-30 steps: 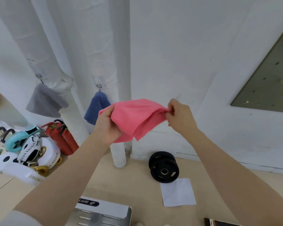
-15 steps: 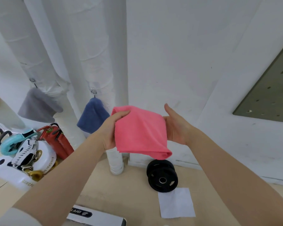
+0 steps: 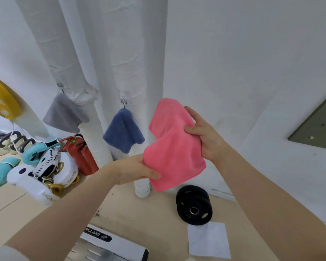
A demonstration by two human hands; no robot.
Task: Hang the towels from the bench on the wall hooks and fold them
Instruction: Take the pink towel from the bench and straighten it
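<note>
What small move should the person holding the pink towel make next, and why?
Probably smooth the fold flat. The pink towel is doubled but rumpled, held by the left hand and the right hand, while the grey towel and blue towel already hang.

- pink towel [image 3: 174, 146], centre of frame: soft, matt, fuzzy cloth
- blue towel [image 3: 123, 132] and grey towel [image 3: 64, 113], left of centre: the same matt, napped cloth
- weight plate [image 3: 194, 208], lower centre: matt black, metal hub
- paper sheet [image 3: 208, 240], lower right: smooth, white
- floor [image 3: 139, 213]: pale, matt, wood-like
</note>
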